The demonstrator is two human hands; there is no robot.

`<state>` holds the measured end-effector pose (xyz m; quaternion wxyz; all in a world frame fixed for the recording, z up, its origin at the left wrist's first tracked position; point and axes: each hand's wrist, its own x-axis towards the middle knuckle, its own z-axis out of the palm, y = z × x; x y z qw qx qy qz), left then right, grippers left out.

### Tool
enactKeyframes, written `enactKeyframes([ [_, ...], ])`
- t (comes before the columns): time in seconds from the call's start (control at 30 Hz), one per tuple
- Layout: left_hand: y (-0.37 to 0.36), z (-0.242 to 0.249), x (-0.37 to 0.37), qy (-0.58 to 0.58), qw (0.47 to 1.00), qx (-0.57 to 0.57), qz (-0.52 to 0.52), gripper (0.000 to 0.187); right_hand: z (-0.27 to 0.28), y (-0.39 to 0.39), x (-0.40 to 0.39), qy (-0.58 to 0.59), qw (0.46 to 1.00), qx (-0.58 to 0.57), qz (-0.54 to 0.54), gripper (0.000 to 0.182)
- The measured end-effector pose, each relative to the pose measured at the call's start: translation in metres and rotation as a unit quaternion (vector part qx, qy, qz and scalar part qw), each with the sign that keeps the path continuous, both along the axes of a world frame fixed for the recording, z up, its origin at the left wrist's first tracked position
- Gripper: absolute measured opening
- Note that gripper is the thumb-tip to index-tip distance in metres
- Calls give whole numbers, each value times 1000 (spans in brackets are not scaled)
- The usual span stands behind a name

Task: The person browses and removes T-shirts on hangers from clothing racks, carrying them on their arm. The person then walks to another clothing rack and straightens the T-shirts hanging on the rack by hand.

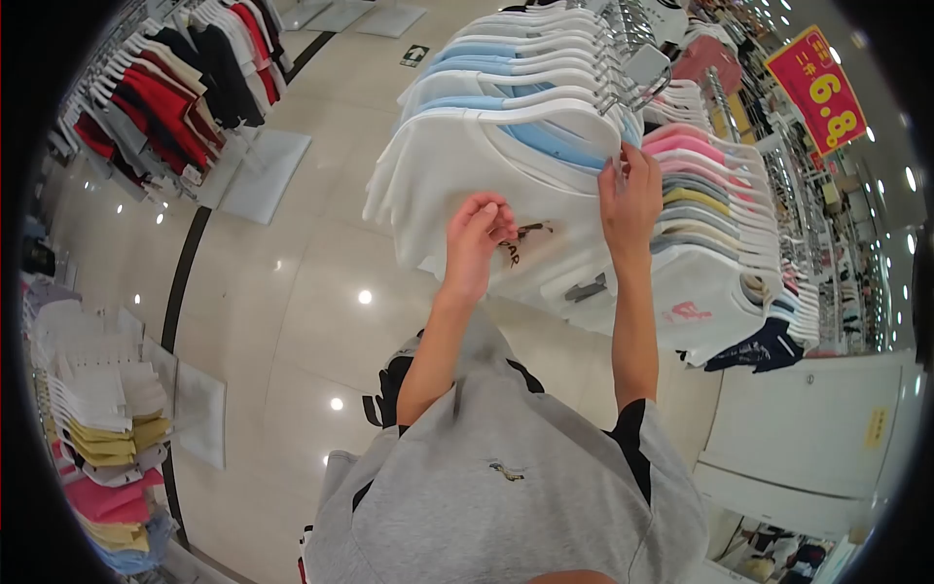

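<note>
The white shirt hangs at the near end of a packed row of white and pale-blue shirts. The right hand pinches its edge by the hanger. The left hand, fingers curled together, covers part of its print; contact there is unclear. Pink, grey and yellow shirts crowd close on the right, above a white cabinet; a red sign hangs beyond.

The front shirt is white with a dark print.
</note>
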<state>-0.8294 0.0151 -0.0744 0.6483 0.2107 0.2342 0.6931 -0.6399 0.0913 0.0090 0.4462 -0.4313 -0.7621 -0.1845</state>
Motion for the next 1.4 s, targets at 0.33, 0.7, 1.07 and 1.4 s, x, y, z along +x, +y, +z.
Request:
enactKeyframes([
  [0.33,1,16,3,17,996,38,-82,18,22,-3,-10,152,982,-107,-2,27],
  [0.7,-1,32,17,70,982,136,-112,32,56,-28,-10,370,914,-145,80,24],
  [1.07,7,3,29,-287,951,69,-89,44,38,-69,-11,52,944,-271,181,29],
  [1.4,5,22,25,-336,935,60,-98,44,10,7,-1,16,998,-68,-2,24],
])
